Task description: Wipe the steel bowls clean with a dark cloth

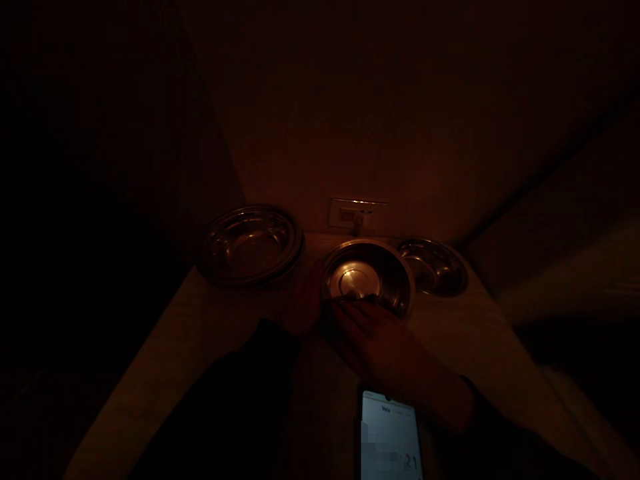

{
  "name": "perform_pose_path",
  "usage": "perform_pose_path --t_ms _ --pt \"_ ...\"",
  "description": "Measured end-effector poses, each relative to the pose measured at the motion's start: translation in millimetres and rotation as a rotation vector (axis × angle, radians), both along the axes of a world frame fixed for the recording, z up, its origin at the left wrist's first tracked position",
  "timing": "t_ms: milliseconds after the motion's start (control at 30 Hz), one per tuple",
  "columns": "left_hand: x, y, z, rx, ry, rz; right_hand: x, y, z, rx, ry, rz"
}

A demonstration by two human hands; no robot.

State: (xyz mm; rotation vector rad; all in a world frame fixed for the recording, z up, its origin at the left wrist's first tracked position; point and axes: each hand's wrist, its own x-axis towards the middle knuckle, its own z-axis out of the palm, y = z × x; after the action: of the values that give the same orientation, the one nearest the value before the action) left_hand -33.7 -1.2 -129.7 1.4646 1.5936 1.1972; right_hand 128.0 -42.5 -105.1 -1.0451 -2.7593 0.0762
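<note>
gripping the bowl or not, i cannot tell, my right hand and left hand could, pushing blind in this dark, jar the dish to their right.

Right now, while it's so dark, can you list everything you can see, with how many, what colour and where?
Middle bowl: 1, shiny metal, on the table between the dishes
Left dish: at least 1, dark metal, left on the table; maybe stacked
Right dish: 1, dark metal, right of the middle bowl
Wall socket: 1, colour unclear, behind the middle bowl
Phone: 1, dark edge, pale-blue lit screen, bottom of the picture
Table: 1, brownish in this light, under the bowls
Wall: reddish-brown in this light, behind
Sleeves: 2, black, lower left and right
Left hand: 1, shadowed, left of the middle bowl
Right hand: 1, reddish-lit, at its near rim
</note>
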Motion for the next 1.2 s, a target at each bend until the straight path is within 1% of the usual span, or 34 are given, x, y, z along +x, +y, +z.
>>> perform_pose_path --t_ms 67,167,267,400,500,633,733,833,900,967,1033,1133,1200 --pt "-1.3 0.2 1.8 -0.001 0.016 -0.031 8.9 -1.0 2.8 -0.007 -0.031 0.017" --pt "-1.7 0.6 5.3 -0.013 -0.013 -0.089 23.0 -2.2 5.8 0.016 -0.080 0.033" --pt "-1.2 2.2 6.5 -0.022 -0.045 -0.079 29.7 -2.6 6.1 0.051 -0.094 0.053" --pt "-1.2 3.5 7.8 -0.035 -0.055 -0.040 26.1 -2.9 1.6 0.086 -0.066 0.061" --pt "-1.5 3.0 8.3 -0.031 -0.054 -0.032 21.9 -3.0 -4.5 0.150 -0.039 0.074" --pt "-2.8 4.5 1.7 0.020 -0.097 -0.053 19.7 -3.5 -10.6 0.201 -0.027 0.100" --pt "-3.9 6.7 -4.3 0.042 -0.121 -0.034 19.4 -4.1 -12.0 0.219 -0.033 0.091" --pt "-3.1 6.1 -3.3 0.045 -0.197 -0.091 18.6 -4.2 -12.3 0.236 -0.022 0.079" --pt "-1.8 4.1 0.4 0.009 -0.270 -0.136 17.7 -3.8 -12.3 0.243 -0.005 0.076" --pt "-0.7 1.7 3.4 -0.043 -0.317 -0.149 16.5 -3.2 -12.0 0.257 0.025 0.070" --pt "0.0 -0.3 3.8 -0.074 -0.310 -0.159 15.5 -2.5 -11.6 0.279 0.066 0.062" --pt "0.1 -2.4 1.0 -0.092 -0.223 -0.137 14.8 -1.9 -12.7 0.282 0.126 0.066" --pt "-0.1 -3.4 -0.6 -0.059 -0.143 -0.128 14.8 -1.8 -15.0 0.265 0.135 0.070"
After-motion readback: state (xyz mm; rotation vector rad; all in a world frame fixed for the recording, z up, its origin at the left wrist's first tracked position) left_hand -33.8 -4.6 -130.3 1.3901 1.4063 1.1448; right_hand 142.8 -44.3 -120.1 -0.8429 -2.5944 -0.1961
